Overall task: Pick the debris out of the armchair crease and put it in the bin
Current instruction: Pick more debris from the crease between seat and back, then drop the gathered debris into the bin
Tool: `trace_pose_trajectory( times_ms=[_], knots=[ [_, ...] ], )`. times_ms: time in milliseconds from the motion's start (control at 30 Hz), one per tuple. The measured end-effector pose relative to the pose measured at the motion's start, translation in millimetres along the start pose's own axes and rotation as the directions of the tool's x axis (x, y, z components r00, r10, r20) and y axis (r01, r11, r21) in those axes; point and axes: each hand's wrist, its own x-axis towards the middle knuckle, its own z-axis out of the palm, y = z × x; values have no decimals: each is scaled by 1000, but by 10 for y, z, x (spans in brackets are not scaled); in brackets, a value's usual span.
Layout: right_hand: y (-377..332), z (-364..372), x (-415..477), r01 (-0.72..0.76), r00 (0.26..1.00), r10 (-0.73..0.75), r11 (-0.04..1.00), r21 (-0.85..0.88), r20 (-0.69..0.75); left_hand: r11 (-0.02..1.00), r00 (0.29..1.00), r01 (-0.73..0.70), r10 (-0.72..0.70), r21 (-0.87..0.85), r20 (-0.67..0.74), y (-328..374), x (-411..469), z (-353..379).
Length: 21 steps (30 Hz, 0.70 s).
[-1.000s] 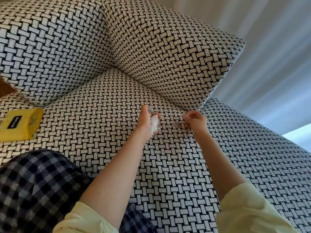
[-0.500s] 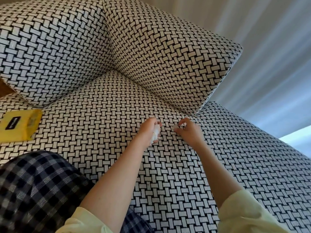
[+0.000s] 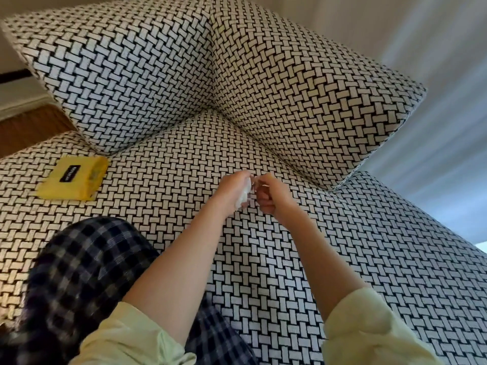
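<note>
My two hands meet above the seat of the black-and-white woven armchair (image 3: 184, 154). My left hand (image 3: 233, 189) grips a crumpled white tissue (image 3: 243, 194) in its curled fingers. Right beside it, my right hand (image 3: 271, 196) has its fingers curled, and its fingertips pinch a small pale scrap of debris (image 3: 259, 183) held against the tissue. The crease (image 3: 284, 159) between the seat and the right cushion runs just beyond my hands. No bin is in view.
A yellow packet (image 3: 72, 179) with a black label lies on the seat at the left. My knee in dark checked trousers (image 3: 87, 272) rests on the seat's near part. Wooden floor (image 3: 29, 130) shows at far left, and a pale curtain (image 3: 434, 75) hangs at right.
My right hand has come away from the crease with the small scrap and moved left to my left hand. The two hands now touch. The view has shifted slightly.
</note>
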Motion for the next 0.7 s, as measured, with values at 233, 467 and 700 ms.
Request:
trace_pose_trajectory(
  times_ms=[233, 467, 700],
  knots=[
    [-194, 575, 187, 50, 991, -81, 962, 269, 105, 993, 990, -73, 83, 93, -111, 302, -105, -758],
    [-283, 1282, 249, 45, 979, -98, 959, 280, 176, 955, 925, -146, 224, 256, -308, 468, -77, -1469],
    [-300, 1978, 397, -92, 979, 43, 966, 242, 199, 836, 770, -47, 379, 547, -514, 342, -58, -2184]
  ],
)
